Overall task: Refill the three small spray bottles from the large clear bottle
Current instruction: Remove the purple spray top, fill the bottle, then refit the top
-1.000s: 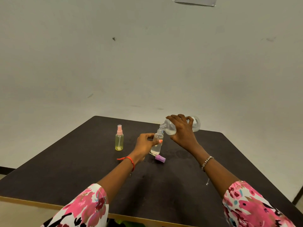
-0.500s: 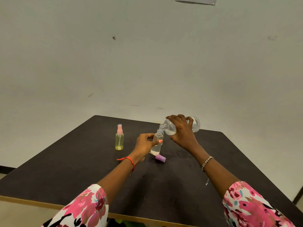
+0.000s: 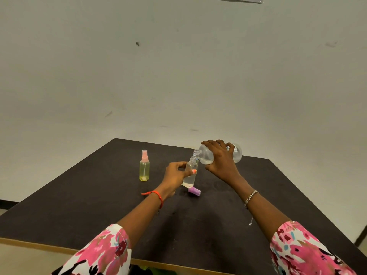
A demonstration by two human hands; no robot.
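Note:
My left hand (image 3: 174,175) grips a small clear spray bottle (image 3: 190,175) with its top off, standing on the dark table (image 3: 79,205). My right hand (image 3: 222,161) grips the large clear bottle (image 3: 206,155), tipped almost on its side, its threaded mouth just above the small bottle's open neck. Clear liquid fills the lower part of the small bottle. Its purple spray cap (image 3: 194,191) lies on the table in front of it. A yellow-green spray bottle with a pink top (image 3: 144,166) stands upright to the left. I see no third small bottle.
The table's far edge runs just behind the bottles, with a pale wall beyond. Its wooden front edge (image 3: 29,245) lies near my flowered sleeves. A thin chain (image 3: 250,221) hangs from my right wrist bracelet.
Hardly anything has moved. Both hands keep the same hold and the large bottle stays tipped over the small one.

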